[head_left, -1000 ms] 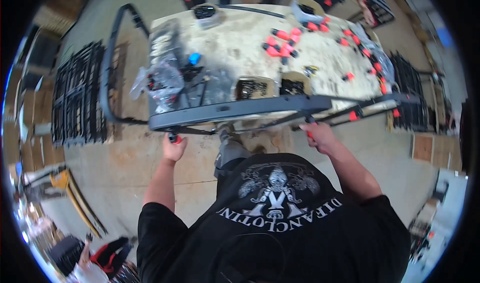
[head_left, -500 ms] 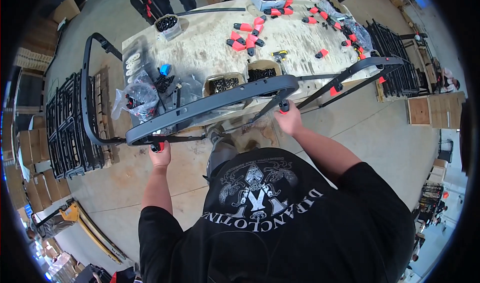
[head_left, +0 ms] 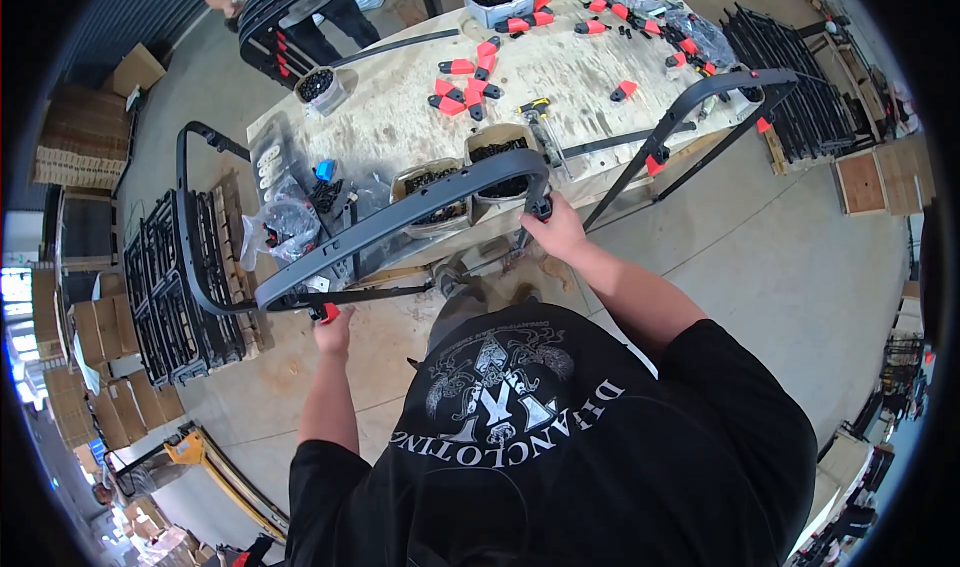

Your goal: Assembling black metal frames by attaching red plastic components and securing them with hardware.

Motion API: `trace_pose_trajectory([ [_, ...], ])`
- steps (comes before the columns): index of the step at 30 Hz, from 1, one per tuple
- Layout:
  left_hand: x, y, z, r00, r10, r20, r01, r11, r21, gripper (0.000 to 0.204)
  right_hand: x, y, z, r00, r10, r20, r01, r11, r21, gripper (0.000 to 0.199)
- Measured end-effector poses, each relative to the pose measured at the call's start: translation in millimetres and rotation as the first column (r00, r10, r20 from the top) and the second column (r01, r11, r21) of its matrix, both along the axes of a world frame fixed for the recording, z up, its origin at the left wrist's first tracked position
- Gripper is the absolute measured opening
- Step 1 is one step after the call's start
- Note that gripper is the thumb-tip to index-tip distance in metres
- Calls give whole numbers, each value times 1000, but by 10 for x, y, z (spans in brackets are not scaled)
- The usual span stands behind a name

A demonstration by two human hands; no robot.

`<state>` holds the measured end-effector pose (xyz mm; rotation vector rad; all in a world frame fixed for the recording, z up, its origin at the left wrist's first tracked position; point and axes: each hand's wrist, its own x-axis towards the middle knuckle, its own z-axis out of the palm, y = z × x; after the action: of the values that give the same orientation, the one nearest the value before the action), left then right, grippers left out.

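A black tubular metal frame (head_left: 385,222) with rounded corners stands up in front of me, partly over the table's near edge. Around a red-and-black plastic fitting (head_left: 328,313) at its lower left end, my left hand (head_left: 334,334) is closed. My right hand (head_left: 560,231) is wrapped about a small black fitting (head_left: 541,208) beneath the frame's near right bend; its fingertips are partly hidden. Just behind the frame stand two cardboard boxes of small black parts, a left one (head_left: 440,225) and a right one (head_left: 502,147).
The wooden table (head_left: 380,107) carries red-and-black plastic pieces (head_left: 465,97), a yellow-and-black tool (head_left: 536,108) and a plastic bag (head_left: 283,229). Black frames are stacked on pallets at the left (head_left: 185,287) and right (head_left: 785,82). Across the table stands another person (head_left: 340,17).
My right hand and the frame's near right bend have shifted left and a little up in view. My left hand has moved slightly right and down. More of the person across shows.
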<state>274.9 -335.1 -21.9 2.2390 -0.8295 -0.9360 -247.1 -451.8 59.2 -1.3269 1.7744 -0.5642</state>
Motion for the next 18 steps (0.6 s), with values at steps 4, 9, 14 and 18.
trace_pose_trajectory([
  [4, -258, 455, -101, 937, -5, -349, 95, 966, 242, 47, -406, -100, -298, 952, 294, -90, -299, 953, -53, 60],
  [9, -684, 948, -146, 825, -498, -268, 563, 767, 309, 33, -835, -690, -395, 970, -9, -245, -23, 992, -127, 54],
  [14, -530, 1352, -311, 847, -531, -15, 435, 677, 594, 33, -591, -1386, -201, 930, 13, -367, 34, 992, 122, 57],
  [18, -206, 1372, -293, 894, -444, -53, 394, 725, 564, 34, -633, -1612, -338, 889, 64, -453, 73, 957, 280, 61],
])
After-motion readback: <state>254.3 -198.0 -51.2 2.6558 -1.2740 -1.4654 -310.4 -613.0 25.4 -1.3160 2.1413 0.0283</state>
